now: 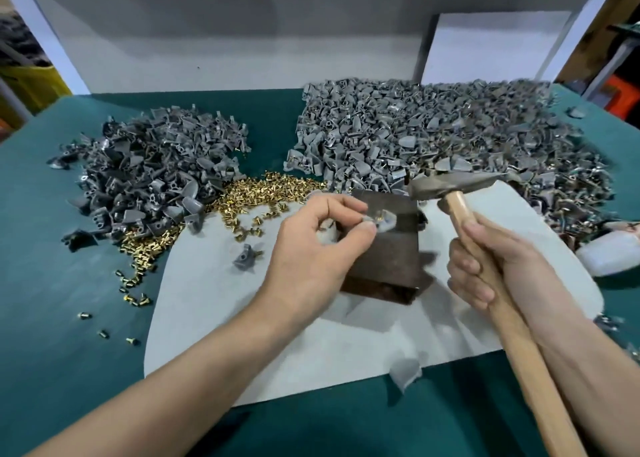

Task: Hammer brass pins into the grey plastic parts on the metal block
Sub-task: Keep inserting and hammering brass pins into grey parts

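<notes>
A dark metal block [388,259] stands on a pale grey cloth [277,335] in the middle of the green table. On its top far end lies a grey plastic part [384,222] with brass pins showing in it. My left hand [318,245] pinches that part between thumb and fingers. My right hand [498,266] grips the wooden handle of a hammer [453,186]; the blurred steel head hangs just above and right of the part. Loose brass pins [263,193] lie in a heap left of the block.
Two big heaps of grey plastic parts flank the pins: left heap [152,172] and right heap [433,131]. A single grey part [244,257] lies on the cloth. A white plastic object [609,252] sits at the right edge. Stray pins [104,333] dot the green cover.
</notes>
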The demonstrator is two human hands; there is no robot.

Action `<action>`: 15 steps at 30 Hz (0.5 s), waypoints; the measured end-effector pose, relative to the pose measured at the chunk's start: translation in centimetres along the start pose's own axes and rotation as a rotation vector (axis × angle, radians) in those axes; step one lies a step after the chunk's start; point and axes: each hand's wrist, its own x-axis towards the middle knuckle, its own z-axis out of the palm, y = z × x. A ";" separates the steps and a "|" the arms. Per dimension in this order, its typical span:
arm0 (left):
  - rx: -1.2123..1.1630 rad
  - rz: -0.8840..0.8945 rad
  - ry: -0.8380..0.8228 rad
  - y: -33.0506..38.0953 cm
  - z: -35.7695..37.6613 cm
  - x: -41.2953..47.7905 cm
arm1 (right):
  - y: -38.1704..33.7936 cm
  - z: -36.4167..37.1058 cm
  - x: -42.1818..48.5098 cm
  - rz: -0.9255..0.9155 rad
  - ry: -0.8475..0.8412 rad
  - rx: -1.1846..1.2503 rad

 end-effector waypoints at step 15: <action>-0.327 -0.077 -0.202 2.8 0.8 -2.2 | 1.3 -1.1 0.6 0.091 -0.088 0.184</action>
